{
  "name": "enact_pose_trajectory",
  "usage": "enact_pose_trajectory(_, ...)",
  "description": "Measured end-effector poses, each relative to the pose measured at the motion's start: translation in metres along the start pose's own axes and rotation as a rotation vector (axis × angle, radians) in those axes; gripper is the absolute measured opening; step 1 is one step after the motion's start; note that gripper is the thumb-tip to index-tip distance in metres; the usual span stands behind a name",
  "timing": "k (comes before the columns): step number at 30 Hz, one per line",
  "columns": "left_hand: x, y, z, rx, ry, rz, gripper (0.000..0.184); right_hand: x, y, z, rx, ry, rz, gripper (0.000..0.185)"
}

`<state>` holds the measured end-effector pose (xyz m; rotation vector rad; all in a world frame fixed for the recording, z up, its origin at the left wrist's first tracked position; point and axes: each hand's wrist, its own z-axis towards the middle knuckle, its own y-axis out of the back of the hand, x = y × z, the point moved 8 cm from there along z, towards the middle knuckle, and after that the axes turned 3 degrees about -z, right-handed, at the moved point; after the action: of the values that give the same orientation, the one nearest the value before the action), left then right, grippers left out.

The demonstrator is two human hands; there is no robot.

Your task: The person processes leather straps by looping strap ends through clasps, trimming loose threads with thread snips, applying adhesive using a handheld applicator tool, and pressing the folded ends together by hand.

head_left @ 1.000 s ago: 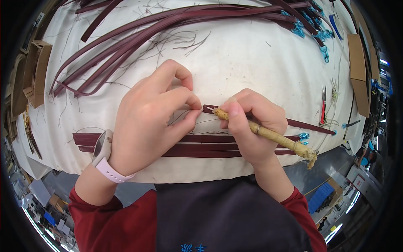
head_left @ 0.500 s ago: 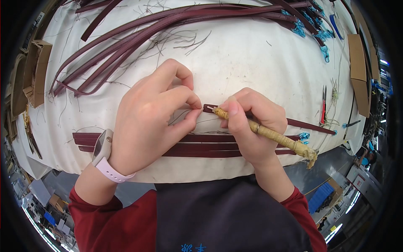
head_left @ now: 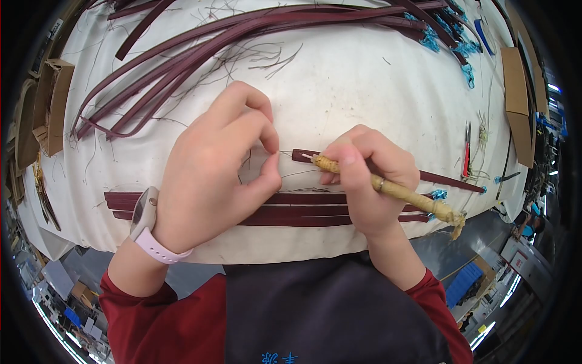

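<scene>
My left hand [head_left: 221, 161], wearing a watch with a pale band [head_left: 160, 247], pinches a fine dark thread [head_left: 285, 152] between thumb and forefinger. That thread runs to the end of a maroon strap [head_left: 299, 155]. In my right hand [head_left: 376, 176] is a pen-like tool wrapped in yellowish tape [head_left: 412, 197], held like a pencil. Its thin pale tip lies over the strap end; whether it touches cannot be made out. Part of the strap is hidden under my right hand. Just below my hands, several maroon straps [head_left: 297, 215] lie side by side.
More maroon straps [head_left: 200, 54] with blue-wrapped ends curve across the back of the white-covered table [head_left: 339, 79], among loose threads [head_left: 242, 57]. Red-handled tweezers or snips [head_left: 467, 151] lie at the right. Cardboard boxes stand left [head_left: 53, 106] and right [head_left: 517, 97].
My left hand has drawn slightly left, away from the strap end, so more thread shows between them. My right hand and the tool have shifted a little to the right.
</scene>
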<state>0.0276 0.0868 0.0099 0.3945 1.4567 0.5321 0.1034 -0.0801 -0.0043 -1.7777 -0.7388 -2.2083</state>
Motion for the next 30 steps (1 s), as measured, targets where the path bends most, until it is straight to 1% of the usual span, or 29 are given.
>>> enact_pose_trajectory(1, 0.001, 0.002, 0.0, -0.011, 0.032, -0.033, 0.033, 0.0, 0.001, 0.0, -0.001, 0.0, -0.001, 0.021)
enact_pose_trajectory(2, -0.002, 0.004, 0.001, -0.011, 0.031, -0.033, 0.033, -0.001, 0.003, -0.001, -0.018, -0.023, 0.041, 0.021)
enact_pose_trajectory(4, -0.005, 0.006, 0.003, -0.002, 0.041, -0.034, 0.042, -0.001, 0.005, -0.001, -0.035, -0.046, 0.084, 0.021)
enact_pose_trajectory(5, -0.006, 0.005, 0.003, -0.003, 0.042, -0.034, 0.042, -0.002, 0.007, -0.002, -0.038, -0.067, 0.109, 0.021)
enact_pose_trajectory(8, -0.008, 0.003, 0.003, 0.009, 0.0, -0.016, 0.041, -0.002, 0.007, -0.002, -0.042, -0.084, 0.132, 0.022)
enact_pose_trajectory(10, -0.01, 0.0, 0.004, 0.034, -0.047, 0.036, 0.034, -0.003, 0.007, -0.002, -0.044, -0.08, 0.128, 0.022)
enact_pose_trajectory(11, -0.007, -0.002, 0.004, 0.034, -0.047, 0.036, 0.034, -0.003, 0.006, -0.002, -0.033, -0.08, 0.11, 0.023)
enact_pose_trajectory(13, -0.001, -0.003, 0.001, 0.0, -0.083, 0.043, 0.022, -0.005, 0.003, -0.002, -0.021, -0.079, 0.091, 0.023)
enact_pose_trajectory(14, -0.002, -0.003, 0.001, 0.001, -0.084, 0.043, 0.022, -0.003, 0.0, -0.001, 0.007, -0.044, 0.059, 0.023)
enact_pose_trajectory(16, -0.001, -0.002, 0.002, 0.005, -0.016, 0.007, 0.017, -0.002, -0.004, 0.0, 0.035, -0.009, 0.026, 0.022)
enact_pose_trajectory(30, -0.004, -0.001, 0.002, 0.002, -0.049, 0.031, 0.017, 0.001, -0.006, 0.001, 0.053, 0.021, -0.08, 0.022)
